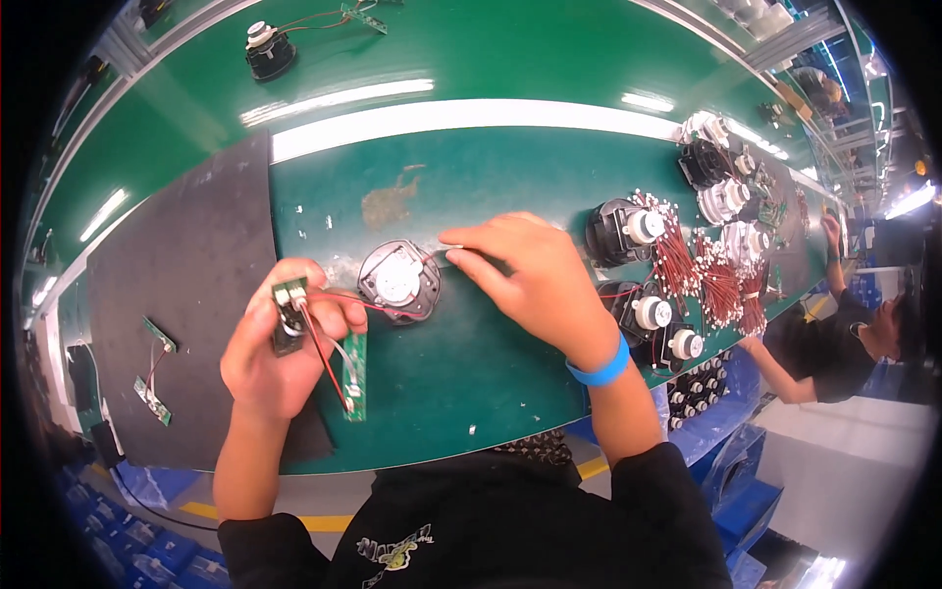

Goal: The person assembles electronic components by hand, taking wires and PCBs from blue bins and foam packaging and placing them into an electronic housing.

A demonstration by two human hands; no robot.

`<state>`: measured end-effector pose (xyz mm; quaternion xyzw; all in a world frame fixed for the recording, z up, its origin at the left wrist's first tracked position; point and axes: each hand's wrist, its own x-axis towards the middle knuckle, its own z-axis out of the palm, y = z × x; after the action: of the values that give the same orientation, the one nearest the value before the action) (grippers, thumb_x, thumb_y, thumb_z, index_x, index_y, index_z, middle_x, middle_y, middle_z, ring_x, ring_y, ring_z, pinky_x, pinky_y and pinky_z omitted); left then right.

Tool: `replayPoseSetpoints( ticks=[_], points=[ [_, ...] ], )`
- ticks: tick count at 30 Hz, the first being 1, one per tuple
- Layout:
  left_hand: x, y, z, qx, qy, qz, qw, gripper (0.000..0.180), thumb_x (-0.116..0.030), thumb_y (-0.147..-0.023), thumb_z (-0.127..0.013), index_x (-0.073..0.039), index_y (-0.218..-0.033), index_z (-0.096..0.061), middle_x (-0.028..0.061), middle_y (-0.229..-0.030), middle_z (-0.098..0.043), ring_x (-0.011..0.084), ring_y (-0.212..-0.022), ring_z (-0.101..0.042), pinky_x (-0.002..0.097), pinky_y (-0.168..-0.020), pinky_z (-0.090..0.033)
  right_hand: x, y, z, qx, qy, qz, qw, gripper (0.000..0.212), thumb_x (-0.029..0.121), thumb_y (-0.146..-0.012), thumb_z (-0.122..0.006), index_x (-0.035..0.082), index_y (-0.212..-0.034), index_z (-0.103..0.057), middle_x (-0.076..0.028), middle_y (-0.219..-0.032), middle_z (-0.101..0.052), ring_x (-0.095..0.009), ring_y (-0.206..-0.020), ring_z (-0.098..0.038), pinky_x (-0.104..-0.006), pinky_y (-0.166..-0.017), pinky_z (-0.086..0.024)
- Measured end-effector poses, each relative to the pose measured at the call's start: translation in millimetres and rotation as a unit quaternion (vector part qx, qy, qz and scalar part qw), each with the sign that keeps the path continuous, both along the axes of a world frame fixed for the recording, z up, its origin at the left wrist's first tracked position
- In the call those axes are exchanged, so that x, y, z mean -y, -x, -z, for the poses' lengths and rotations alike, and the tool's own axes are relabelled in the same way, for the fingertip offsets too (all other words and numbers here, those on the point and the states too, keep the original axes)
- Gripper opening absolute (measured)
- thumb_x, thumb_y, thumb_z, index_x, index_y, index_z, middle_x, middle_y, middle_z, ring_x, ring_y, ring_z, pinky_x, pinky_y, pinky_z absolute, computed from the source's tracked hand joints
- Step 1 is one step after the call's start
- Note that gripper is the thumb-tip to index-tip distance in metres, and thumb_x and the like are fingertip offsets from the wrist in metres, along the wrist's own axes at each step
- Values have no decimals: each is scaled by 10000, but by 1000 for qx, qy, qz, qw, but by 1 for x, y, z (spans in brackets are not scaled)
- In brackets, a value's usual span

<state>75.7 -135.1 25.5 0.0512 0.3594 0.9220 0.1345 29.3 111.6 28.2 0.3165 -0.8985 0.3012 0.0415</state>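
Round motor unit (397,282) lies on the green bench (471,383) between the left hand (267,348), gripping a circuit board (290,293), and the right hand (535,280), pinching apparently a wire end (452,247). Keep the red lead (340,296) slack.

My green surface (461,393) carries a black mat (196,285) on my left, with two small wired circuit boards (158,335) on it; before me sits a round unit (398,281); to my right lie red wire bundles (714,275) and black housings (605,233).
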Motion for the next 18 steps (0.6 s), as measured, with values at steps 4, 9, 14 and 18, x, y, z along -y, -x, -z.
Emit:
replayPoseSetpoints(
  ticks=[4, 9, 14, 18],
  points=[
    [17, 4, 6, 75, -220, 75, 970, 466, -289, -963, -374, -11, -1333, -313, 156, -1089, -609, 323, -960, -605, 431, -813, -477, -3, -5, -13, 179, 210, 134, 952, 148, 27, -786, -677, -5, -928, -651, -78, -774, -656, -107, -733, -627, -255, -673, -508],
    [24, 4, 13, 55, -229, 90, 968, 464, -290, -993, -290, -55, -1391, -246, 204, -1398, -368, 317, -958, -616, 452, -760, -502, -1, -1, -12, 307, 497, 108, 805, 121, 62, -831, -659, -28, -913, -651, -69, -852, -652, -112, -775, -615, -227, -669, -494],
    [13, 0, 7, 72, -165, 60, 982, 467, -301, -995, -277, -64, -1395, -227, 210, -1478, -191, 292, -828, -647, 440, -671, -534, 6, -2, -3, 266, 510, 104, 811, 173, 83, -869, -610, -24, -999, -655, -86, -896, -644, -104, -716, -550, -230, -632, -460],
    [-1, -2, 1, 50, -143, 35, 988, 459, -289, -991, -286, -84, -1394, -209, 202, -1503, -45, 268, -744, -646, 416, -573, -561, 6, -6, -14, 350, 539, 75, 762, 199, 103, -888, -589, -45, -1010, -641, -140, -946, -652, -110, -666, -553, -234, -607, -456]
  ],
)
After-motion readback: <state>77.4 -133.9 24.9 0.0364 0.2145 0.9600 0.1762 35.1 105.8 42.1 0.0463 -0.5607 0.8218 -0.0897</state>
